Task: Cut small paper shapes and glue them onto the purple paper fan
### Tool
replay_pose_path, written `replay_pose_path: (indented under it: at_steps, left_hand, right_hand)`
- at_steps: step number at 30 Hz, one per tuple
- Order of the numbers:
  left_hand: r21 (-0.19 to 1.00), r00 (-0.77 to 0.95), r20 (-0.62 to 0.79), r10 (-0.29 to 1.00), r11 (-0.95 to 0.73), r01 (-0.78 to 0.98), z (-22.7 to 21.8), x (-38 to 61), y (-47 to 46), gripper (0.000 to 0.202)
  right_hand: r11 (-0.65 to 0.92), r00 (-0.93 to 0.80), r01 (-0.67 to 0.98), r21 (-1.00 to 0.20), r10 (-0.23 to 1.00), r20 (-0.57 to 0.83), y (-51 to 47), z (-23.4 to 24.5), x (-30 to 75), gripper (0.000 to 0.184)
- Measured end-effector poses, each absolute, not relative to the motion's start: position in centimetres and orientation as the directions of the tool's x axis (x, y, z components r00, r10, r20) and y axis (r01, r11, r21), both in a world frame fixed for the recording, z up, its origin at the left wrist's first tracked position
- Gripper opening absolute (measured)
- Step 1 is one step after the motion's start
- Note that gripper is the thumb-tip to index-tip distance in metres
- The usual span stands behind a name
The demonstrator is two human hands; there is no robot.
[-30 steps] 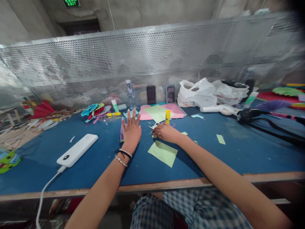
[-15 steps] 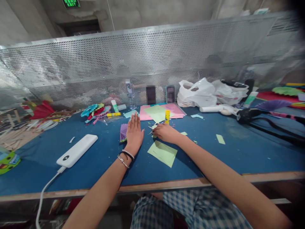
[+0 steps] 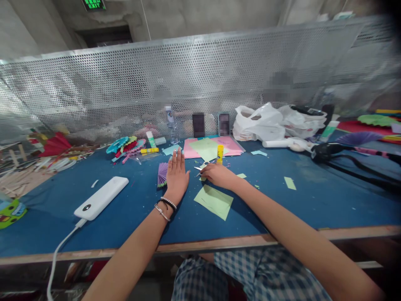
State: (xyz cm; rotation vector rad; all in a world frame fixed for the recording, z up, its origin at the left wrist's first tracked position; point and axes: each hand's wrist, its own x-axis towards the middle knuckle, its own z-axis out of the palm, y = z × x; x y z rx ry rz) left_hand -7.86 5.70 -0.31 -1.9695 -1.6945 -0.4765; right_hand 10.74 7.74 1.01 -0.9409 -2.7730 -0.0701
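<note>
My left hand [image 3: 177, 173] lies flat with fingers stretched out, pressing on a pleated purple paper fan [image 3: 162, 174] with green tips along its lower edge. The palm hides part of that fan. My right hand [image 3: 218, 174] rests on the table with its fingers curled down over a small pair of scissors [image 3: 197, 168]. One blade points left from the fingertips, while the rest is partly covered. Just behind this hand stands a yellow glue stick [image 3: 220, 153]. A creased light green paper sheet [image 3: 216, 203] lies in front of it.
Pink and green paper sheets [image 3: 188, 149] lie farther back, before two propped phones [image 3: 198, 124]. A water bottle [image 3: 172, 125] and white plastic bags [image 3: 258, 121] line the mesh partition [image 3: 200, 71]. A white power bank [image 3: 102, 198] with a cable sits left.
The scissors' blades have shifted slightly at my right fingertips. Both hands stay practically where they were.
</note>
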Motion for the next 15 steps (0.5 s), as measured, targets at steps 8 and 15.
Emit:
replay_pose_path:
  at_steps: [8, 15]
  left_hand:
    - [-0.124, 0.148, 0.554, 0.819, -0.094, 0.988, -0.49, -7.88, 5.8, 0.066]
    - [-0.13, 0.146, 0.555, 0.819, -0.088, 0.988, -0.58, -7.92, 5.81, 0.065]
  right_hand:
    - [0.79, -0.743, 0.608, -0.082, 0.602, 0.293, 8.0, 0.51, 10.57, 0.029]
    - [0.745, -0.696, 0.664, -0.07, 0.649, 0.307, 7.99, 0.26, 10.38, 0.031]
